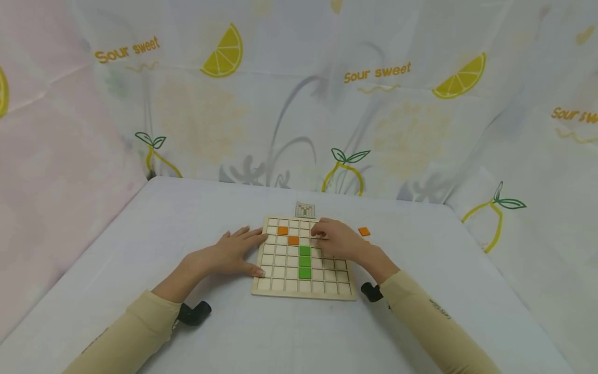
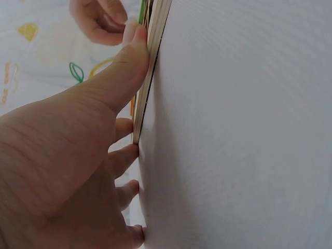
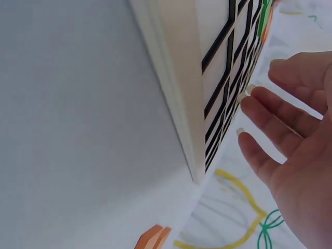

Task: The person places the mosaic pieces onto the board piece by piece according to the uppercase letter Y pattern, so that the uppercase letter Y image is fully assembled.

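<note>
A square wooden grid board [image 1: 285,294] lies on the table; two orange tiles [image 1: 282,230] sit on a diagonal in its upper left, above a column of green tiles [image 1: 304,262]. My left hand [image 1: 233,253] rests spread along the board's left edge. In the left wrist view its thumb [image 2: 127,67] lies on the frame, fingers beside the edge. My right hand [image 1: 337,238] is over the board's upper right squares, fingers bent loosely downward. The right wrist view shows that hand's fingers [image 3: 277,116] apart from the thumb, with no tile visible between them.
A small card [image 1: 305,210] with a printed grid pattern lies just beyond the board's far edge. To the right of the board is a loose orange tile [image 1: 364,231], with another partly hidden by the right arm. A patterned cloth [image 1: 261,104] hangs behind the white table [image 1: 224,332].
</note>
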The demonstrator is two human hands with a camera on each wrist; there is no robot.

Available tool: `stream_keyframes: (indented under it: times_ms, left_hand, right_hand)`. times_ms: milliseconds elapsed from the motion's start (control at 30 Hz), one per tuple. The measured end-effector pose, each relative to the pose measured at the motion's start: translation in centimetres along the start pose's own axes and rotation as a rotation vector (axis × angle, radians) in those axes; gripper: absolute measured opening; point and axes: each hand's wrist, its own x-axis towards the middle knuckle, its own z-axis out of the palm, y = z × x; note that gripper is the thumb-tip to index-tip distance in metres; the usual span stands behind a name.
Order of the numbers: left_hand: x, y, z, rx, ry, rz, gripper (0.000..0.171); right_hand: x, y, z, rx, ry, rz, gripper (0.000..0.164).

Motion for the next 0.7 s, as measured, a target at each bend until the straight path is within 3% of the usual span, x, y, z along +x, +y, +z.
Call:
stream_keyframes:
  times_ms: [300,700]
  left_hand:
    - [0.0,-0.1,0.0,-0.001,-0.004,-0.003,0.099]
    - [0.0,0.1,0.0,-0.004,-0.004,-0.008,0.098]
  right_hand:
    - [-1.1,1.3,-0.6,0.010,0.059,-0.046,0.017]
    - [-2.0,2.3,-0.9,-0.023,0.062,0.001,0.015]
